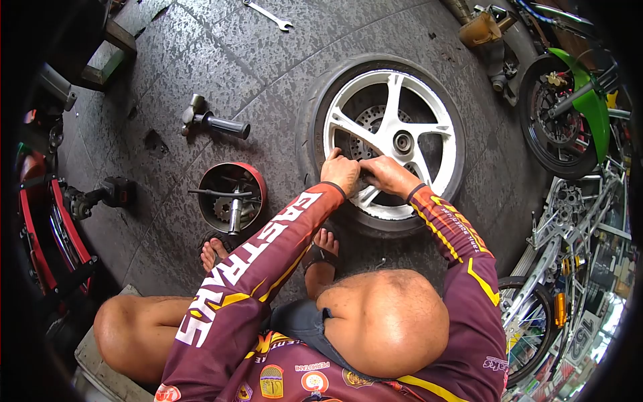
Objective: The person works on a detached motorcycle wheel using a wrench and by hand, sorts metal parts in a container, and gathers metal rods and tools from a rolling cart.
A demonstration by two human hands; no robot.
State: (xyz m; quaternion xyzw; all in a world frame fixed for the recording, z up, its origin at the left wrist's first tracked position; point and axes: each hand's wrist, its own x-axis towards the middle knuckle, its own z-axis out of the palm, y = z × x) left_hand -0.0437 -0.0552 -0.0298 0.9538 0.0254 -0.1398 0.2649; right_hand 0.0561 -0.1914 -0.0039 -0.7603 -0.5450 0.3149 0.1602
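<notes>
Your left hand [343, 172] and right hand [390, 175], fingers curled, are over one wheel [387, 134]; grip unclear. One hammer [218, 124], one bowl [260, 193] sit nearby.

Around the centre, the left hand [341, 173] and right hand [390, 175] meet over the lower left of a white wheel [384, 139] on the dark floor [274, 167]; their grip is unclear. Left of centre, a hammer [213, 122] lies above a red-rimmed bowl [261, 187] of metal parts; a wrench [270, 16] lies at top.
</notes>
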